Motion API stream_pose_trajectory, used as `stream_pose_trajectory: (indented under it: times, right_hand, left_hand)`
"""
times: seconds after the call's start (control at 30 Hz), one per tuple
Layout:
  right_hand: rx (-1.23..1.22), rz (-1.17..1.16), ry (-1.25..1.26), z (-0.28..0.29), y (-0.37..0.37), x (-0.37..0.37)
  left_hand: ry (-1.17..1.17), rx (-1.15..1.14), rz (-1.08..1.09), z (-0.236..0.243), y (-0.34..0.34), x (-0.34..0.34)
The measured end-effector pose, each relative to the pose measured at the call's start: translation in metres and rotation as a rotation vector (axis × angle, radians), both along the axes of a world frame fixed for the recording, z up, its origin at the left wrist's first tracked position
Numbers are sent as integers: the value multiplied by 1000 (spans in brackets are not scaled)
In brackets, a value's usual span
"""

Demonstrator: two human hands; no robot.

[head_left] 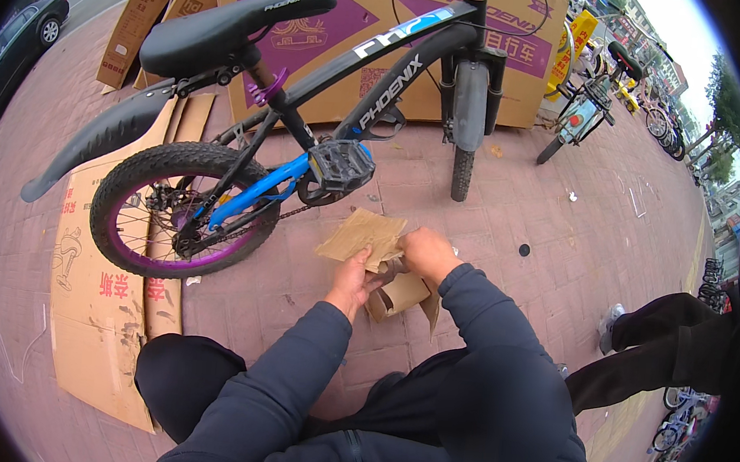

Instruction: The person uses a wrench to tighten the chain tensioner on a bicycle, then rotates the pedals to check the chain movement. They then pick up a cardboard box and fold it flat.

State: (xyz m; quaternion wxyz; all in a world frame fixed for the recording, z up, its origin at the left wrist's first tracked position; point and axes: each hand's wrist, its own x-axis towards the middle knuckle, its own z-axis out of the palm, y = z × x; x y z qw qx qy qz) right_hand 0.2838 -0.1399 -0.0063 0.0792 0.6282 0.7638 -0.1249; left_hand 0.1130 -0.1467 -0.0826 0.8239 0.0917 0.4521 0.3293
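Observation:
My left hand (350, 283) pinches the lower edge of a piece of brown cardboard (359, 234), its thumb lying on top. At that piece's right edge my right hand (428, 254) is closed, seen from the back; its fingertips are mostly hidden. Just below both hands a small open cardboard box (399, 298) sits low between my knees, its flaps sticking out. Beyond the hands stands a small black and blue bicycle (283, 175) with purple rims. Its black pedal (340, 166) is the part nearest my hands.
A large printed carton (520, 95) stands behind the bicycle. Flattened cardboard (104, 297) lies under its rear wheel. Another person's legs (656, 345) are close on the right. A second bicycle (584, 109) is parked farther back, and a dark car (14, 55) at far left. Brick paving (511, 207) surrounds me.

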Motion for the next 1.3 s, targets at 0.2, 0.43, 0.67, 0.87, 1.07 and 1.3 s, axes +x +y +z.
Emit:
stream_pose_trajectory:
  times: [0.2, 0.43, 0.67, 0.87, 1.07, 1.3]
  right_hand:
    - [99, -171, 63, 24, 4, 39]
    - [360, -460, 691, 133, -67, 135]
    - [1111, -353, 584, 199, -112, 173]
    - [1563, -274, -274, 320, 0, 156]
    - [1537, 25, 705, 358, 247, -44]
    - [626, -154, 1140, 329, 305, -185]
  left_hand:
    - [178, 123, -154, 30, -2, 12]
    - [391, 598, -485, 79, 17, 3]
    - [828, 1306, -1215, 154, 17, -37]
    - [856, 1175, -1672, 209, -13, -137]
    - [1016, 1301, -1283, 219, -36, -162]
    - [1194, 1299, -1043, 226, -64, -197]
